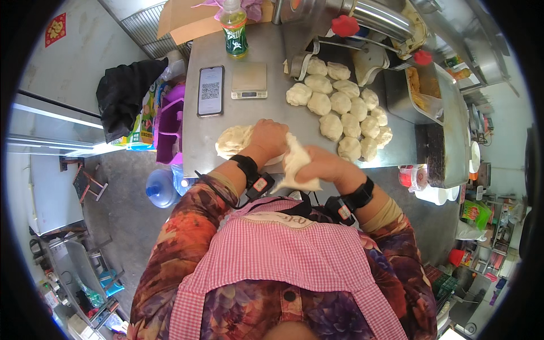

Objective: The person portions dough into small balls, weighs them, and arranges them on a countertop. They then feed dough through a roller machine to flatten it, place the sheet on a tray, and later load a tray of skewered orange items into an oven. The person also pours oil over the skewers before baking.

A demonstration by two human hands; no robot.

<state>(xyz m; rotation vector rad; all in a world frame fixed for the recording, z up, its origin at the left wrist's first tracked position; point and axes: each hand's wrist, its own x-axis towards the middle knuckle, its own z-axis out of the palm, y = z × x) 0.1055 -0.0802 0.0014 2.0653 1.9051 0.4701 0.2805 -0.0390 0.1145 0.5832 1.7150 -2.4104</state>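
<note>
A stretched piece of pale dough (pixel 296 161) hangs off the near edge of the steel table, its lower end spread into a ragged flap. My right hand (pixel 330 170) is closed around its side, thumb on top. At its upper end sits my left hand (pixel 268 137), fingers curled in against the dough; their tips are hidden. A larger lump of dough (pixel 231 141) lies on the table just left of that hand, partly behind the wrist. To the right, several rounded dough balls (pixel 340 103) rest close together on the steel.
Behind the lump are a phone (pixel 211 90), a small scale (pixel 249 80) and a green-labelled bottle (pixel 234 29). A metal machine (pixel 382 22) with red knobs stands at the back right, beside a steel container (pixel 401 93) with orange-brown contents. Purple baskets (pixel 170 130) adjoin the table's left side.
</note>
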